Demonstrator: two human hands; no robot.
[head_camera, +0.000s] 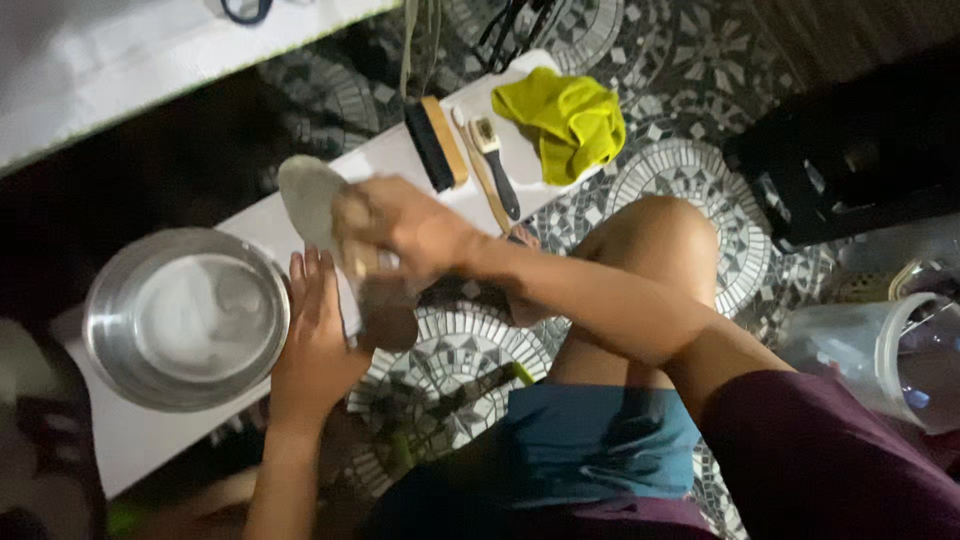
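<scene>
Grey shoe insole (310, 200), thin and floppy, over the white board's (150, 440) middle edge by the steel bowl (185, 318). Left hand (315, 340) cradles it flat, right hand (400, 225) pinches something on top; support it lengthwise.

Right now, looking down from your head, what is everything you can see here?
Shoe sole: one, pale grey, held up between both hands over the board.
Metal bowl: one, silver, on the board's left end.
White board: one, running across the tiled floor.
Big brush: one, black bristles and a wooden back, on the board.
Small brushes: two, side by side beside the big brush.
Cloth: one, yellow, crumpled at the board's far end.
Plastic tub: one, clear, on the floor at right.
Floor: grey and white mosaic tiles.
Left hand: under the shoe sole.
Right hand: on the shoe sole.
</scene>
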